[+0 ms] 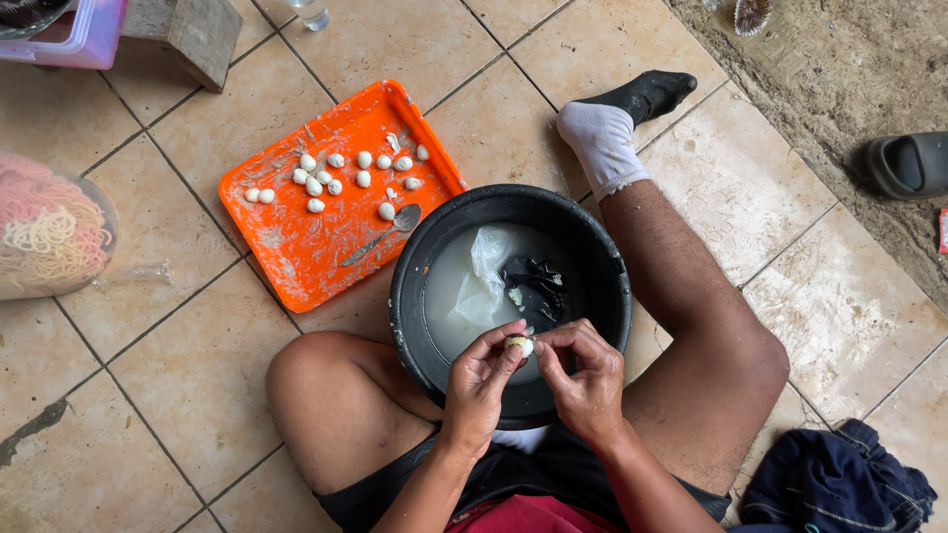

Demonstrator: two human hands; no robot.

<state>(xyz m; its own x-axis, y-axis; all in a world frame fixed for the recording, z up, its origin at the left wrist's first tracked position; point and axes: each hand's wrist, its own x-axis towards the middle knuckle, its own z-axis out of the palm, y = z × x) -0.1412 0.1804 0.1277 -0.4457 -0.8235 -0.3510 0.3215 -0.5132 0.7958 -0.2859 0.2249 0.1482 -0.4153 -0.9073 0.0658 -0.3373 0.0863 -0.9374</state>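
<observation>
Left hand (481,380) and right hand (585,373) both pinch one small white egg (519,344) over black basin (513,296) of cloudy water; orange tray (296,237) beside it.

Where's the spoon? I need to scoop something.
In the head view, the spoon lies on the orange tray, at its right edge beside the black basin.

Soft, even daylight is falling across the tiled floor (197,326), casting only faint shadows beneath the orange tray (296,247). Milky water in the black basin (602,257) is reflecting pale glare. Focus is staying sharp, edges bending slightly.
</observation>
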